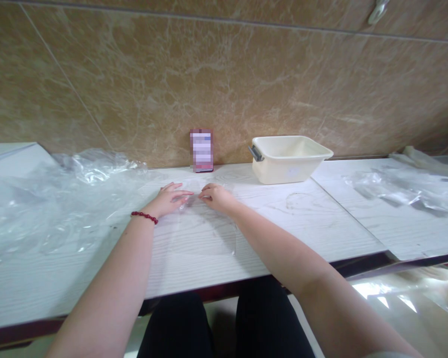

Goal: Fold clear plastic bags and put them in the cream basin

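Note:
A clear plastic bag (205, 236) lies flat on the white wood-grain table in front of me. My left hand (169, 200), with a dark red bead bracelet (145, 217) at the wrist, rests by the bag's upper left part, its fingers spread. Close beside it, my right hand (217, 197) has its fingers bent together in a pinch at the upper part of the bag. The film is so transparent that its exact edge under the fingertips is hard to make out.
A phone (202, 151) leans upright against the marbled wall. To its right stands a cream plastic bin (289, 169) with a grey handle. Clear plastic bags (70, 199) spread over the left side, and more plastic film (406, 186) lies at the right. The table's front edge runs above my knees.

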A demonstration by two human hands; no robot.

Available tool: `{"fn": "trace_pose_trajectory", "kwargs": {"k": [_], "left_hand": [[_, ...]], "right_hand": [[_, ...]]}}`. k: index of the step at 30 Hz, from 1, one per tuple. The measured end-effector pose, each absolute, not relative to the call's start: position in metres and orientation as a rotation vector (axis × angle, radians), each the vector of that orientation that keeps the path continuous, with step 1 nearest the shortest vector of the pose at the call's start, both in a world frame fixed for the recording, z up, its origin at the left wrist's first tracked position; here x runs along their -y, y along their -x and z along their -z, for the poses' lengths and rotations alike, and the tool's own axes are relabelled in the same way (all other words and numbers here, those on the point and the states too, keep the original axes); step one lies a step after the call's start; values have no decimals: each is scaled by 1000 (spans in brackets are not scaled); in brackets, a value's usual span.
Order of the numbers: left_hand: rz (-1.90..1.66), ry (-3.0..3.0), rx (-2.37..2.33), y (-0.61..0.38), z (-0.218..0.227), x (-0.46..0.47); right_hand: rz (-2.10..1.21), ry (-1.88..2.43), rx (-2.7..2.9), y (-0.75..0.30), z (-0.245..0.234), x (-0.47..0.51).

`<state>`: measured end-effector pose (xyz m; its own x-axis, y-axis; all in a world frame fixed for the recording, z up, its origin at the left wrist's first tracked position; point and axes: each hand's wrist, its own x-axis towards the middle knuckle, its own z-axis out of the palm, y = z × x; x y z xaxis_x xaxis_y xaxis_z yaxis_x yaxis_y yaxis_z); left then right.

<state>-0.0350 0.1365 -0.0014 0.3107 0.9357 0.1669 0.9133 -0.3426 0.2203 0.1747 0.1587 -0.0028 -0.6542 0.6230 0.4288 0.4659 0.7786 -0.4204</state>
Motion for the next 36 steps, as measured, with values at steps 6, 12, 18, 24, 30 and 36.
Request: {"fn": "trace_pose_trajectory", "kwargs": {"k": [6,12,18,24,30,36], "left_hand": [[-270,-2369,-1823,37,3,-135],[-194,-2361,-1854,33,3,-135],[-95,-2377,-1843,30,-2,-132],[-109,-2349,-1885,31,-5,-131],[-133,-2354,-1871,34,-7,-130],[-54,-2334,-1842,34,-8,-129]], "right_hand": [[-311,934,2400,-176,4,-161],[-243,1019,2432,-176,-1,-155],[-244,1081,2461,-176,-1,-156],[-256,1074,2476,-177,1,-161],[-228,1125,2478,-178,-1,-161],[-196,1111,2501,-176,2,-162]]}}
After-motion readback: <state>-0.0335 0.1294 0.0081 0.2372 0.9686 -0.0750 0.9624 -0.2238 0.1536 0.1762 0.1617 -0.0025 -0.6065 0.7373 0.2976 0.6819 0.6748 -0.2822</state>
